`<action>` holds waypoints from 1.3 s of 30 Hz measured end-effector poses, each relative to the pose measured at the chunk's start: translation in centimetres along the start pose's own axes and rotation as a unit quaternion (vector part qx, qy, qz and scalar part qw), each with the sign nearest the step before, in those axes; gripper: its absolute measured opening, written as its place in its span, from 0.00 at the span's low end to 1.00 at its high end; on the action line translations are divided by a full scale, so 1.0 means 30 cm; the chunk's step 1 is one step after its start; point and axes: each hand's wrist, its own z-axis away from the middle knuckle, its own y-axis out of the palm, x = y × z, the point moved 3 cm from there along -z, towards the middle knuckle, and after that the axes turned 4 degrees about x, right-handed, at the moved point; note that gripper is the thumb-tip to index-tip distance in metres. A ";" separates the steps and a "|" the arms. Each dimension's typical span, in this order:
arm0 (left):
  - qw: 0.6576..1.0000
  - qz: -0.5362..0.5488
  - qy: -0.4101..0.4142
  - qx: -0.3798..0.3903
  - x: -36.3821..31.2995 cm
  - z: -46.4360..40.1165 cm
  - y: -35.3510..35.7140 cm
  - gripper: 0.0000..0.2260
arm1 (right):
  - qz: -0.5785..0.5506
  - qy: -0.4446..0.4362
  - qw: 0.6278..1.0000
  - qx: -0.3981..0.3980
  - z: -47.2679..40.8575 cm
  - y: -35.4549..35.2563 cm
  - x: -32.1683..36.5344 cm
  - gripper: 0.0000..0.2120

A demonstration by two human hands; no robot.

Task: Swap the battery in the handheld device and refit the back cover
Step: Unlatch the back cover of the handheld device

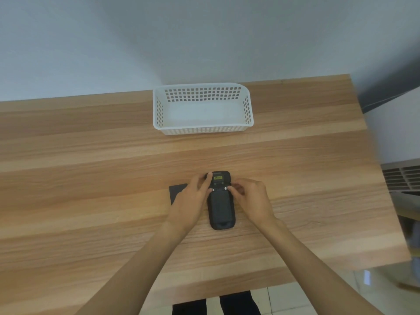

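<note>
A black handheld device (221,208) lies face down on the wooden table (91,178), its back cover on, a small yellow label near its far end. Two small silver latches show at mid-body. My left hand (193,201) rests against the device's left side with fingertips at the left latch. My right hand (250,198) touches the right side, fingertips pinched at the right latch. A flat dark rectangular piece (177,192), possibly a battery, lies on the table just left of the device, partly hidden under my left hand.
An empty white perforated plastic basket (247,110) stands at the back of the table, beyond the device. The table's right edge runs near a grey vented unit (402,176). My dark trousers show below the front edge.
</note>
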 end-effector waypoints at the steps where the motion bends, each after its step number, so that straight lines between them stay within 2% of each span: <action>1: 1.000 -0.010 -0.001 0.001 0.000 -0.001 0.003 0.23 | 0.006 -0.005 1.000 -0.005 0.001 0.002 -0.001 0.05; 5: 0.999 -0.037 0.006 0.003 0.012 -0.006 0.004 0.22 | 0.006 -0.013 1.000 -0.020 -0.001 0.005 -0.001 0.04; 9: 1.000 -0.023 0.006 0.008 0.023 -0.018 -0.012 0.25 | -0.017 -0.007 0.999 -0.029 -0.007 0.001 -0.002 0.04; 12: 1.000 -0.010 0.004 0.015 0.033 -0.028 -0.015 0.23 | -0.051 0.010 0.998 -0.026 -0.012 -0.004 -0.010 0.04; 20: 0.997 0.077 0.005 -0.032 0.032 -0.036 -0.044 0.16 | -0.089 0.040 0.995 0.002 -0.027 0.004 -0.034 0.05; 25: 0.982 0.179 0.026 -0.044 0.047 -0.033 -0.045 0.16 | -0.095 0.056 0.994 0.006 -0.027 0.001 -0.040 0.05; 30: 0.982 0.179 0.044 -0.048 0.045 -0.026 -0.043 0.17 | -0.125 0.070 0.989 0.023 -0.033 -0.010 -0.043 0.04; 39: 0.983 0.166 0.019 -0.075 0.032 -0.018 -0.033 0.16 | -0.146 0.086 0.985 0.020 -0.033 -0.006 -0.048 0.05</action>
